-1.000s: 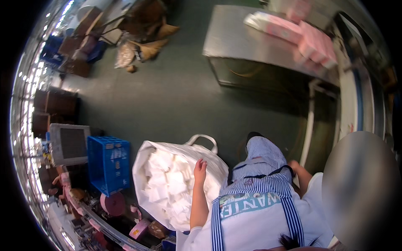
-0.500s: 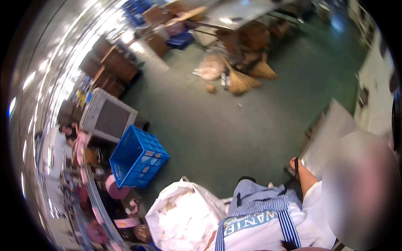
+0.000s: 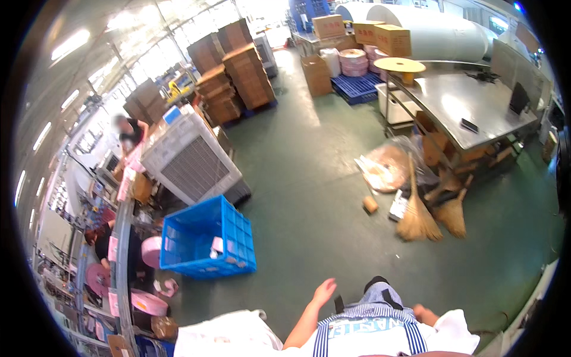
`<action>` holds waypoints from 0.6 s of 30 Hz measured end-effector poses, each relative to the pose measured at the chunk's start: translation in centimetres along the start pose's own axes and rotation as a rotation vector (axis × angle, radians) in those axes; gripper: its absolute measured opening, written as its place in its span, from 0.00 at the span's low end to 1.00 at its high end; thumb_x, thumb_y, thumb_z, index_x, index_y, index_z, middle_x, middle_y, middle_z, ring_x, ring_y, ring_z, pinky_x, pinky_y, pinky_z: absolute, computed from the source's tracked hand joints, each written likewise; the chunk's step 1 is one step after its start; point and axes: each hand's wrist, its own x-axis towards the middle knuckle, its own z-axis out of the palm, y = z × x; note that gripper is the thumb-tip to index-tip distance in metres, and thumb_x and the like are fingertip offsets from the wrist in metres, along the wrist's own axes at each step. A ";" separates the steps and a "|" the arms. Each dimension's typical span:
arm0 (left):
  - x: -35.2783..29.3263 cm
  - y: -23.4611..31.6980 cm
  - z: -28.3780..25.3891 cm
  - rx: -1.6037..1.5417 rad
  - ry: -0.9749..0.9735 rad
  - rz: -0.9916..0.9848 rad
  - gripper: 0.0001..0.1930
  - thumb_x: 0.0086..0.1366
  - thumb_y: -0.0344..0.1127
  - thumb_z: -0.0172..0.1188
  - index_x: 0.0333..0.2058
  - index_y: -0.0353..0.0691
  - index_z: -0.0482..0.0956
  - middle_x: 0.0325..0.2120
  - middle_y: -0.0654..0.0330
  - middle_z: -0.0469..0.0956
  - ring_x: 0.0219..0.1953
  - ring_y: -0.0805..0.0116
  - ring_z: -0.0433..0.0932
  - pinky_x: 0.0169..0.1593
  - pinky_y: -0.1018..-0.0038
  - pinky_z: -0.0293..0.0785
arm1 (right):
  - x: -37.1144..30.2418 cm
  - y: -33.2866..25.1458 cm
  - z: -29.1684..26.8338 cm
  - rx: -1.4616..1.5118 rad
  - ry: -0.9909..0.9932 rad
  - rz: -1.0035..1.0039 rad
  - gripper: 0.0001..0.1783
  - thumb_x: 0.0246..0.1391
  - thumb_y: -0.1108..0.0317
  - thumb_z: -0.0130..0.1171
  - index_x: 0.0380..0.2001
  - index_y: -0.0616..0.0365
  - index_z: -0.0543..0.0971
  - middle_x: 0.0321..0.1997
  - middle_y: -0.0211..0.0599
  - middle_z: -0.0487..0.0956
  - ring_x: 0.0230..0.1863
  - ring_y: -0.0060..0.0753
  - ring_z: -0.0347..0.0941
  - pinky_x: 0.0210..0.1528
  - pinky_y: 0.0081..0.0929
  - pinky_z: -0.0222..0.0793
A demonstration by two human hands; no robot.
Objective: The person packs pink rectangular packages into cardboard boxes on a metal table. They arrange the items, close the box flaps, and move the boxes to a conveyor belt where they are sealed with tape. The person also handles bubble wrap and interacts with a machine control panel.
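Note:
My left hand (image 3: 324, 291) is held out in front of my body, left of the striped apron (image 3: 380, 310). Its fingers look stretched out, and nothing shows in it. Only part of my right hand (image 3: 426, 314) shows, low at the apron's right side by my white sleeve; its fingers are hidden or smeared. Left of my left arm, a large white sack (image 3: 229, 336) reaches the lower edge of the picture. Beyond the sack stands a blue plastic crate (image 3: 241, 244), with a small pale pink piece (image 3: 216, 246) inside.
Straw brooms (image 3: 416, 220) and a clear plastic bag (image 3: 383, 169) lie by a metal table (image 3: 476, 107). A grey air cooler (image 3: 199, 160) stands behind the crate. Stacked cartons (image 3: 247, 71) are farther back. At left, two people work along a rail (image 3: 123, 256) with pink rolls.
The view has swung up and to the right, showing more of the room. My left hand has come into sight. My right hand has dropped closer to the apron.

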 end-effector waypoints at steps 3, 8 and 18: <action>11.8 10.5 -11.1 -0.010 0.064 0.139 0.19 0.64 0.39 0.51 0.51 0.38 0.69 0.44 0.55 0.76 0.46 0.66 0.75 0.50 0.74 0.69 | 7.4 -6.3 -2.6 -0.028 -0.122 -0.004 0.12 0.42 0.62 0.55 0.25 0.59 0.81 0.28 0.45 0.79 0.29 0.43 0.75 0.33 0.36 0.71; 26.5 9.0 -19.8 -0.243 0.319 0.010 0.18 0.64 0.37 0.52 0.50 0.34 0.69 0.39 0.57 0.78 0.38 0.72 0.77 0.46 0.77 0.71 | 23.0 -17.1 -17.4 -0.097 -0.043 -0.032 0.13 0.42 0.63 0.53 0.25 0.60 0.80 0.31 0.49 0.79 0.34 0.47 0.75 0.38 0.37 0.71; 27.7 -7.4 -26.9 0.054 0.099 -1.059 0.17 0.58 0.41 0.51 0.42 0.39 0.77 0.37 0.51 0.76 0.38 0.58 0.75 0.42 0.66 0.70 | 48.8 -66.7 -59.9 0.326 0.428 -0.520 0.10 0.50 0.74 0.47 0.34 0.65 0.75 0.24 0.39 0.78 0.25 0.28 0.75 0.28 0.25 0.71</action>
